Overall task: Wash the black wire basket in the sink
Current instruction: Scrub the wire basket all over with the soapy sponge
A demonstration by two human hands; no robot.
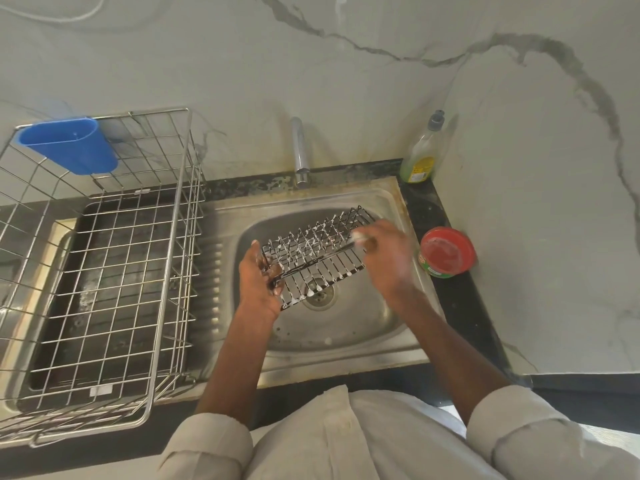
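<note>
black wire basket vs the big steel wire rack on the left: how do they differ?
The black wire basket is dark, small and soapy, held tilted over the sink by the left hand. The steel wire rack is bare metal, far larger, resting level beside the sink, with a blue cup hung on it. Both are open wire grids.

Black wire basket [313, 258] metal, soapy; sink [363, 327] brushed steel.

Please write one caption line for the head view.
Left hand holds soapy black wire basket over sink; right hand scrubs it.
</note>
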